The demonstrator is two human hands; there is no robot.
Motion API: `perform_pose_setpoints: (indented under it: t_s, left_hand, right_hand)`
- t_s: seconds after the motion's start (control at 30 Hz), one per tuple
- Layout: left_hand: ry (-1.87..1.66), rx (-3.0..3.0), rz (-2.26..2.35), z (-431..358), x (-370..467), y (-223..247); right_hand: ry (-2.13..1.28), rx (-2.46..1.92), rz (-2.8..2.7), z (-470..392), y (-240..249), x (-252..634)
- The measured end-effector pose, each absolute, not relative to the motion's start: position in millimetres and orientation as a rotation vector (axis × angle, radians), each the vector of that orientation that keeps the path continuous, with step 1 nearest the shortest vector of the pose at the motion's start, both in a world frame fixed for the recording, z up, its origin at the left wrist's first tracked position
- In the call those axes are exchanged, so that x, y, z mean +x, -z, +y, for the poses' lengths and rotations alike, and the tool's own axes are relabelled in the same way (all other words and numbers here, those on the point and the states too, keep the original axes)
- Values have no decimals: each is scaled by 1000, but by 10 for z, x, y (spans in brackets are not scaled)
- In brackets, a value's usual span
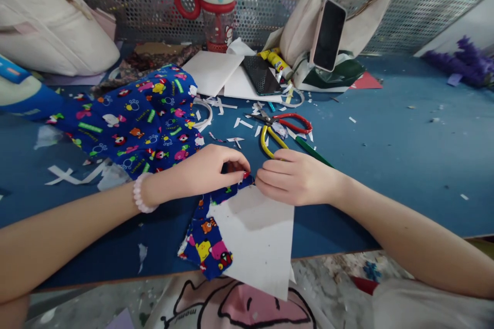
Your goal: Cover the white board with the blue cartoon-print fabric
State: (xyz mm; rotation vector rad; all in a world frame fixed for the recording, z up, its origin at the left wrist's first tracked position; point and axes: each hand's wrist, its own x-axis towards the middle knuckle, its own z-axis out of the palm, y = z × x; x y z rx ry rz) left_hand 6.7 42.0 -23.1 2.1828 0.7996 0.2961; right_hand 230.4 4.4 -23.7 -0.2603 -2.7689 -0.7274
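A white sheet [258,239] lies at the table's front edge and partly overhangs it. Blue patterned fabric [208,247] runs along its left side and top edge. My left hand [208,167], with a beaded bracelet at the wrist, pinches the fabric strip at the sheet's top edge between thumb and fingertips. Right beside it, my right hand [295,177] is closed at the sheet's upper right corner, its fingers curled; what lies between its fingertips is hidden. The two hands nearly touch.
A larger blue patterned cloth [135,121] spreads at the left. Behind my hands are scissors [293,122] with red and yellow handles and scattered paper scraps. Farther back stand a tumbler [218,15], a phone [329,36], another phone [262,76] and bags [54,20].
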Motion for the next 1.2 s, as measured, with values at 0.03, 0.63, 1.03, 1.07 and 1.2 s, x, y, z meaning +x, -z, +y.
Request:
perform_pose_setpoints:
  t_s: [0.03, 0.63, 1.03, 1.07, 1.2]
  left_hand:
    - [-293, 2198, 796, 418, 69, 234]
    - [-279, 2331, 745, 421, 52, 290]
    - [-285, 2345, 697, 435, 24, 308]
    - [-278, 2351, 695, 438, 21, 308]
    - [-267, 2364, 695, 438, 21, 307]
  right_hand:
    - [728, -257, -2776, 47, 236, 2311]
    - [715, -254, -2826, 67, 252, 2306]
    - [730, -249, -2827, 64, 253, 2312]
    - [724, -246, -2825, 63, 252, 2311]
    - [674, -247, -2804, 63, 249, 2300]
